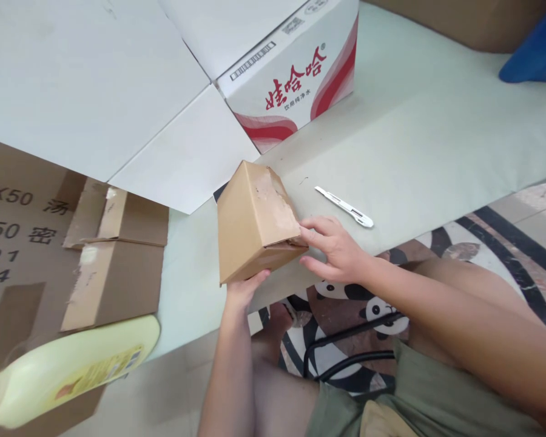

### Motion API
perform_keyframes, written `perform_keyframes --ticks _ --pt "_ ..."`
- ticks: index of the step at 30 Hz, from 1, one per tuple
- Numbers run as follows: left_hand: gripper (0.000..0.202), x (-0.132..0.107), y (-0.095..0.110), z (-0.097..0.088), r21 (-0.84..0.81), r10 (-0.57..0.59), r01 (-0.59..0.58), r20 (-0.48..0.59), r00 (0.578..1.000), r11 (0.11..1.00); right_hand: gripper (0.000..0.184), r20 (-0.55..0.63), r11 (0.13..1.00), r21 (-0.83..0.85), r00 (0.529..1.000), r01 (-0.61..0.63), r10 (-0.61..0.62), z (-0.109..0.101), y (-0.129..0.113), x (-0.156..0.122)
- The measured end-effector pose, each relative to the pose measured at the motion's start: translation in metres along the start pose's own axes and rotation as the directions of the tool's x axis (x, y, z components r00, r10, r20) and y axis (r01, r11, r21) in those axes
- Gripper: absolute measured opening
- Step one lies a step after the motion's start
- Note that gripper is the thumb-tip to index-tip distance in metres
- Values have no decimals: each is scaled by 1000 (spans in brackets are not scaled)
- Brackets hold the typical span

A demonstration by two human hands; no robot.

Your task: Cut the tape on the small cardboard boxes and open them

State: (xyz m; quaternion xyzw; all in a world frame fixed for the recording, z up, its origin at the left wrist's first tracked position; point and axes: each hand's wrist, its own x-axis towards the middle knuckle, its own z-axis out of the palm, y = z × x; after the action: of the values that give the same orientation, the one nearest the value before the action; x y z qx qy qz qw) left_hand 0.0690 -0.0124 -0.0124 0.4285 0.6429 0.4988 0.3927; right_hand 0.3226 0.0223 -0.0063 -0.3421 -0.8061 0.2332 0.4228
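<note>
A small brown cardboard box point(241, 224) is tilted over the pale green tabletop, its taped, scuffed side turned to the right. My left hand point(246, 287) grips it from below, with the thumb along the lower edge and the other fingers hidden behind the box. At the box's right corner, where a flap edge stands slightly lifted, my right hand point(332, 250) touches the cardboard with its fingertips, fingers spread. A white utility knife point(344, 207) lies on the table just beyond my right hand.
A white carton with red lettering point(295, 79) and large white panels point(95, 79) stand behind. To the left are brown boxes point(130, 279) and a yellow bottle point(77, 367). Something blue point(534, 51) is at the far right. The table's front edge runs before my legs.
</note>
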Motion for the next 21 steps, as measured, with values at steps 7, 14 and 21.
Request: perform_keyframes --ticks 7,14,21 --pt "48 -1 -4 -8 116 -26 13 108 994 993 40 17 995 -1 995 100 -100 -4 0 4" --pt "50 -3 -8 -12 79 -44 32 158 986 996 35 86 976 62 973 211 -216 -16 5 16" --pt "57 4 -8 -12 -102 -4 15 109 994 995 29 9 979 -126 987 158 -158 -26 8 24"
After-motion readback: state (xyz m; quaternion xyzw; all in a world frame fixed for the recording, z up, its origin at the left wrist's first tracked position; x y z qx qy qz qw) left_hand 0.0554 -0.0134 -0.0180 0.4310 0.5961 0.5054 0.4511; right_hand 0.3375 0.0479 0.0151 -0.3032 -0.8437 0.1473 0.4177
